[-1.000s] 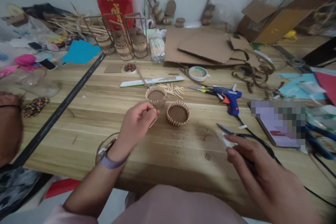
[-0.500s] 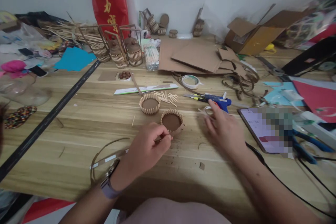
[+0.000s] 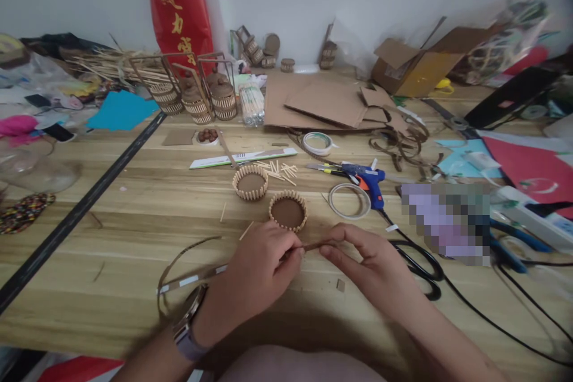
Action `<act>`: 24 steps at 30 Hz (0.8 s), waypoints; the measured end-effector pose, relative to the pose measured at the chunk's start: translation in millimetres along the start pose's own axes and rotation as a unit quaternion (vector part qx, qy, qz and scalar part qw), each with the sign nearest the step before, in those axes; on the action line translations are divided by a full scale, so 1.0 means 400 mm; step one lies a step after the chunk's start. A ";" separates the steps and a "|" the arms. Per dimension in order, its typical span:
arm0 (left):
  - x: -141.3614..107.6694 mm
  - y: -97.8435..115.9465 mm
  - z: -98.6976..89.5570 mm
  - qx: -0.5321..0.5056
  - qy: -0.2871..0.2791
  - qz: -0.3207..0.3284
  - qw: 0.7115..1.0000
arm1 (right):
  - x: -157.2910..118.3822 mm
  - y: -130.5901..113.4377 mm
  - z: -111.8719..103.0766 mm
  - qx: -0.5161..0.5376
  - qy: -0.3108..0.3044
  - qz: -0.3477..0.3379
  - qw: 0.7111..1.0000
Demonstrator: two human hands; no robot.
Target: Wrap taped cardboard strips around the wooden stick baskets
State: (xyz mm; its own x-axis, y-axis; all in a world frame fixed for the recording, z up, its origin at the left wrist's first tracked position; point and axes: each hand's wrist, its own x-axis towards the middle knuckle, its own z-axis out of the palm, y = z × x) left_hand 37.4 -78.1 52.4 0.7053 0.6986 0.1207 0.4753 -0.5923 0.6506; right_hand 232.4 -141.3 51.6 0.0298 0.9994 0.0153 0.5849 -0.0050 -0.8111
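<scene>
A thin brown cardboard strip [image 3: 315,245] stretches between my two hands, close to the table. My left hand [image 3: 271,262], with a watch at its wrist, pinches one end between thumb and fingers. The thumb and fingers of my right hand [image 3: 364,259] close on the other end. Just beyond them stands a round brown tray [image 3: 287,213] ringed with short wooden sticks. A similar stick-ringed tray [image 3: 250,183] is farther back on the left. From behind my left wrist a curled strip with white patches [image 3: 188,280] runs out; whether it joins the held strip is hidden.
Right of the trays lie a tape roll [image 3: 350,201], a blue glue gun [image 3: 370,182] and a black cable [image 3: 418,259]. Short sticks [image 3: 282,170] are scattered behind them. Cardboard sheets [image 3: 322,101] and small finished stick buckets [image 3: 222,98] stand farther back. A phone [image 3: 447,221] lies at right.
My right hand has come left and toward me from beside the tape roll and glue gun, and now grips the strip with my left hand. The tape roll is uncovered.
</scene>
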 end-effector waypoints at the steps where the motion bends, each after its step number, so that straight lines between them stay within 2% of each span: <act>1: -0.003 0.001 0.000 0.006 -0.005 -0.001 1.000 | -0.004 0.004 0.000 0.003 -0.005 0.011 1.000; 5: -0.010 0.002 0.016 0.022 -0.030 -0.009 0.999 | -0.029 0.011 0.011 0.003 -0.012 0.049 0.999; 9: -0.015 0.000 0.043 0.045 -0.059 -0.005 0.997 | -0.064 0.036 0.016 -0.024 0.006 0.008 1.000; 11: -0.018 -0.002 0.051 0.042 -0.067 -0.013 0.997 | -0.093 0.093 -0.008 -0.098 0.044 -0.014 0.994; 13: -0.021 -0.006 0.053 0.029 -0.058 -0.032 0.997 | -0.131 0.180 -0.050 -0.221 0.111 -0.017 0.969; 14: -0.022 -0.007 0.053 0.022 -0.051 -0.039 0.998 | -0.151 0.229 -0.075 -0.282 0.125 0.001 0.951; 16: -0.022 -0.009 0.055 0.011 -0.041 -0.046 0.998 | -0.187 0.315 -0.118 -0.360 0.098 0.027 0.927; 18: -0.019 -0.007 0.058 0.001 -0.038 -0.044 0.998 | -0.207 0.369 -0.145 -0.374 0.059 0.026 0.925; 20: -0.011 -0.002 0.063 -0.011 -0.035 -0.043 0.998 | -0.210 0.385 -0.151 -0.368 0.044 0.022 0.928; 24: 0.015 0.005 0.065 -0.039 -0.030 -0.060 0.997 | -0.200 0.357 -0.139 -0.345 0.057 0.017 0.937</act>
State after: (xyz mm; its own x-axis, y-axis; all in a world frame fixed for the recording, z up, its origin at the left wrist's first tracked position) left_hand 56.0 -85.6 35.0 0.6778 0.7352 -0.0054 0.5175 -0.4719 0.7138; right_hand 358.5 -224.0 -32.9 0.1214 0.9886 0.0894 0.9656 -0.0967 -0.2416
